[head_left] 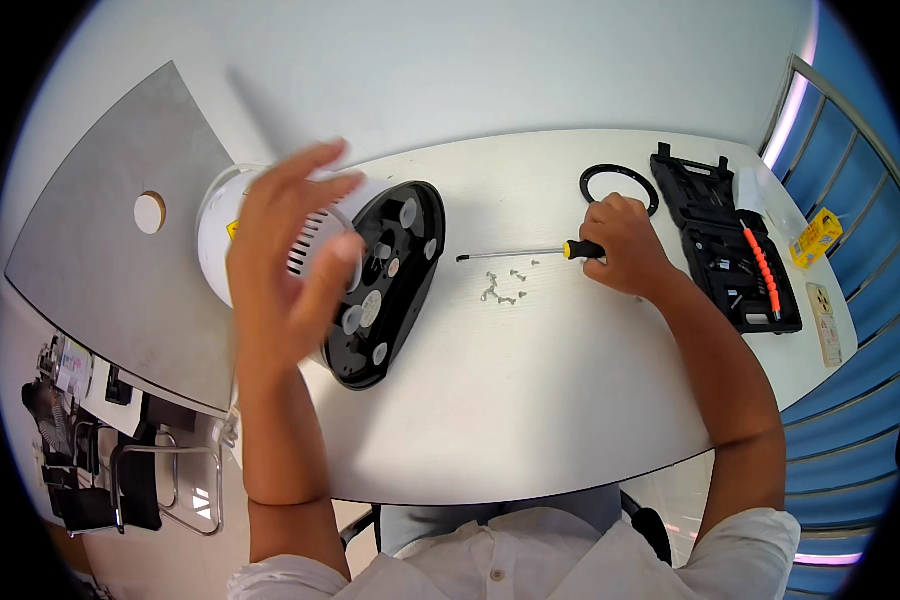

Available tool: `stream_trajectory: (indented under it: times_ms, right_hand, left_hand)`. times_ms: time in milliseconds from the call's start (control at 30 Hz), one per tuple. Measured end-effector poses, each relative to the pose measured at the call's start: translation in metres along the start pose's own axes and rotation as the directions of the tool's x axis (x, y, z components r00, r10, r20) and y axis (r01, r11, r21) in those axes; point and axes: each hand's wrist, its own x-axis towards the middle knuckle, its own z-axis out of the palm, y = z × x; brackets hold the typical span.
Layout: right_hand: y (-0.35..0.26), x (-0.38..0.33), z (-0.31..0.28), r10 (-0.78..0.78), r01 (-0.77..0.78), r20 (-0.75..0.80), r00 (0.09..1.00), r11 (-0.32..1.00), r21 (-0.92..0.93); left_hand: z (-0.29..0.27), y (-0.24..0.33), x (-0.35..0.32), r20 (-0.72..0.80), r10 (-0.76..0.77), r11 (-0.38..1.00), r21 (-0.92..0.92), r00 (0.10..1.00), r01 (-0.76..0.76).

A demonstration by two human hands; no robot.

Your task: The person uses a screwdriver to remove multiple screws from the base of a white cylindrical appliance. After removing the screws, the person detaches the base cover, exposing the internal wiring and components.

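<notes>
In my right hand (622, 245) is a screwdriver (530, 253) with a yellow and black handle, its long shaft pointing left just over the table. Several small screws (503, 287) lie scattered below the shaft. My left hand (295, 250) is raised with its fingers apart, in front of a white rounded appliance (215, 240) lying on its side. Its black base (410, 290) faces right and shows pale round feet and dark recesses. The left hand covers part of the slotted vent (303, 243); whether it touches the appliance I cannot tell.
A black ring (615, 170) lies beyond my right hand. To its right, an open black tool case (705, 235) holds bits and an orange flexible shaft (760, 268). A yellow box (816, 238) stands near the metal railing (850, 150). A grey panel (100, 270) adjoins the table's left side.
</notes>
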Motion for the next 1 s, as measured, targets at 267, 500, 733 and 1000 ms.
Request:
stream_trajectory:
  times_ms: [267, 500, 733, 1000]
  right_hand:
    - [0.005, 0.007, -0.005, -0.129, 0.161, -0.241, 0.962, 0.98, 0.12]
    - [0.009, 0.004, 0.001, -0.144, 0.178, -0.287, 0.947, 0.979, 0.097]
    - [0.009, 0.003, 0.005, -0.165, 0.188, -0.292, 0.942, 0.981, 0.054]
    - [0.01, 0.006, 0.008, -0.044, 0.058, -0.409, 0.911, 0.998, 0.021]
  left_hand:
    - [0.065, 0.047, -0.022, 0.285, -0.358, 0.933, 0.077, 0.889, 0.351]
    - [0.081, 0.041, -0.032, 0.437, -0.46, 0.886, 0.288, 0.773, 0.364]
    - [0.091, 0.043, -0.032, 0.459, -0.489, 0.869, 0.328, 0.742, 0.371]
    - [0.129, 0.026, -0.054, 0.546, -0.475, 0.869, 0.417, 0.69, 0.268]
